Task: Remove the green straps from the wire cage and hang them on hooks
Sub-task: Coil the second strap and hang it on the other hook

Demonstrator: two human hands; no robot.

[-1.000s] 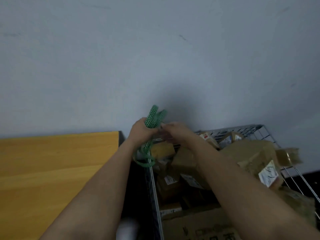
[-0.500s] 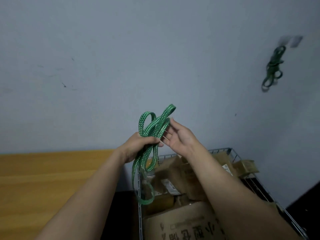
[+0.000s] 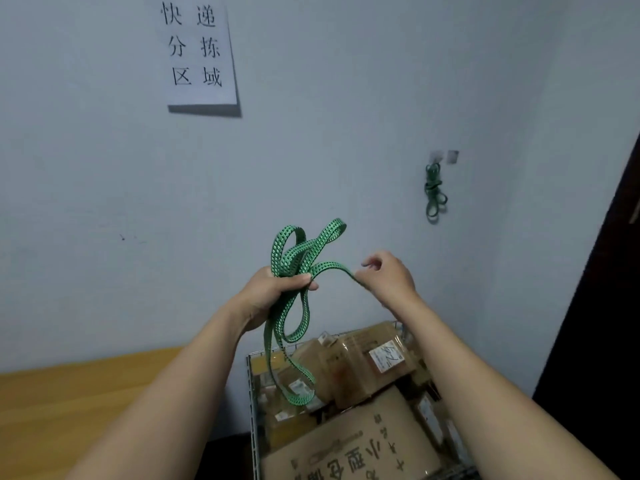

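My left hand [image 3: 273, 294] is closed around a bundled green strap [image 3: 294, 254], with loops sticking up above the fist and longer loops hanging down over the wire cage [image 3: 252, 382]. My right hand [image 3: 389, 277] pinches one end of the same strap, pulled out to the right. A second green strap [image 3: 433, 194] hangs coiled from the left of two small wall hooks [image 3: 435, 156]. The hook beside it [image 3: 452, 156] is bare.
The cage holds several cardboard parcels [image 3: 367, 358] and a large printed box [image 3: 349, 445]. A wooden table [image 3: 69, 410] stands to the left. A paper sign [image 3: 197, 53] is on the grey wall, and a dark door edge [image 3: 602, 306] runs down the right.
Both hands have lifted the strap up out of the cage. My right hand has drawn one end away to the right. My view has tilted up, showing the sign and hooks.
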